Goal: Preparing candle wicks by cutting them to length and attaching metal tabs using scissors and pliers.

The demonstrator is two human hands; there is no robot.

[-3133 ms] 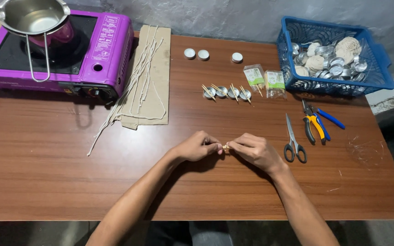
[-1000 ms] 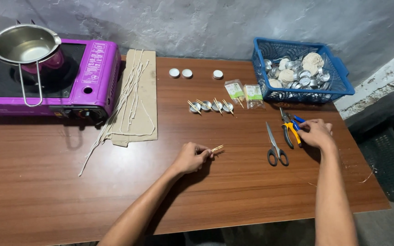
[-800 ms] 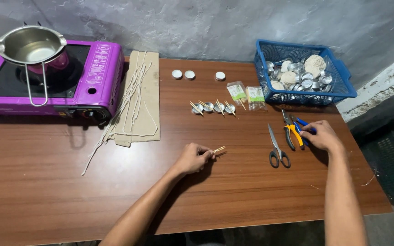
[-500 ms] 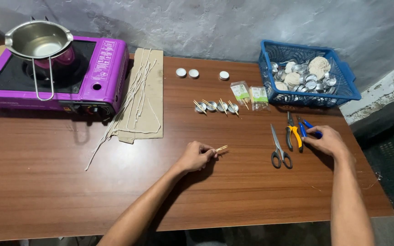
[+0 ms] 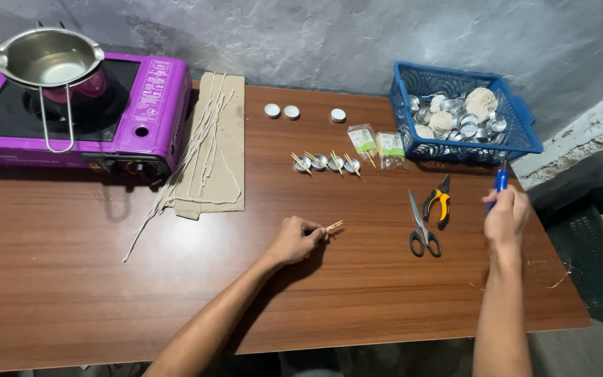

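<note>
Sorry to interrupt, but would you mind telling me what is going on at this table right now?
A person sits at a wooden table. The left hand pinches a few small wooden sticks just above the tabletop. The right hand holds a blue-handled tool upright, raised off the table, beside the scissors and orange-handled pliers. A blue basket of metal cups sits behind.
</note>
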